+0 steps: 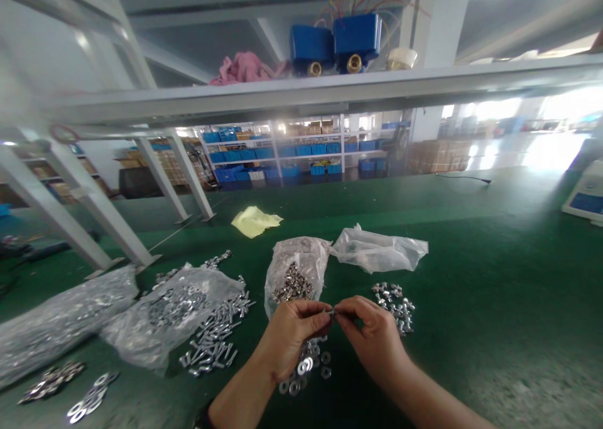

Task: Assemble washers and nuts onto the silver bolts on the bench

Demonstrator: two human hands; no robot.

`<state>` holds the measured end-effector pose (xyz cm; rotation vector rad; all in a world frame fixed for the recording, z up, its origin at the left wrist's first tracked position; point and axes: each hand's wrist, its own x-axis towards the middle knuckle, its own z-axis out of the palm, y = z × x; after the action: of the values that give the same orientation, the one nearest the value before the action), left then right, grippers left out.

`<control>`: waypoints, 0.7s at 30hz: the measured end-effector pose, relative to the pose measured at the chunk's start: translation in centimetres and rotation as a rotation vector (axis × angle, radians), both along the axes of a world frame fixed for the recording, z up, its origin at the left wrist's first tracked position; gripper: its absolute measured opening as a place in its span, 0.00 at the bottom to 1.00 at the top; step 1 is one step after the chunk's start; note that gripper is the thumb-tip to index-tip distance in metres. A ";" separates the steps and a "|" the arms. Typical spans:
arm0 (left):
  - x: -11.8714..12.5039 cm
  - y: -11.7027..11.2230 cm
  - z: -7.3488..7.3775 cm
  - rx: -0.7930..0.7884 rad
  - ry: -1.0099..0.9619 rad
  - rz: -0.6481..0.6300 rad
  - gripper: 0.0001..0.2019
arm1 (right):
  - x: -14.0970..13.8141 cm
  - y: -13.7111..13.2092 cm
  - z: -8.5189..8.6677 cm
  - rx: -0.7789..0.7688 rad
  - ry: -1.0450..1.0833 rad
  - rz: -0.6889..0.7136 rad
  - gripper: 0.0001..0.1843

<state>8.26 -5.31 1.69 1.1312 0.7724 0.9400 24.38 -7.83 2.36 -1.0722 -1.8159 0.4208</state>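
My left hand (301,325) and my right hand (370,325) meet fingertip to fingertip over the green bench, both closed in a pinch. Between them shows a small grey metal bolt (331,312), mostly hidden by the fingers. Flat washers (301,367) lie loose just below my hands. Behind my left hand stands an open clear bag of small shiny metal parts (294,281), too small to name. To the right of my right hand is a cluster of small metal pieces (398,306), which look like bolts with parts fitted. Loose bolts (214,338) are heaped on the left.
Farther left lie a plastic bag of metal parts (174,309), a long plastic bag (70,316) and large washers (92,397). A crumpled clear bag (381,250) and a yellow cloth or paper (254,222) lie beyond. Overhead, a shelf (264,96) carries blue boxed devices (355,36).
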 end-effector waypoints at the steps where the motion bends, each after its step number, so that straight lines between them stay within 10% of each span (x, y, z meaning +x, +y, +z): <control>1: 0.1 0.0 0.0 0.003 0.010 0.011 0.15 | 0.0 0.0 0.1 -0.010 -0.001 -0.005 0.06; 13: 0.7 -0.7 0.6 0.279 0.327 0.062 0.16 | -0.2 0.2 -0.7 -0.317 -0.078 -0.063 0.25; 21: 0.9 -0.8 0.7 0.230 0.283 0.094 0.17 | -0.2 -0.2 -0.2 -0.218 -0.084 -0.042 0.15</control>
<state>9.16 -6.15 2.39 1.4603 0.9707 0.9765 24.16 -8.04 2.17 -1.2919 -1.8491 0.5660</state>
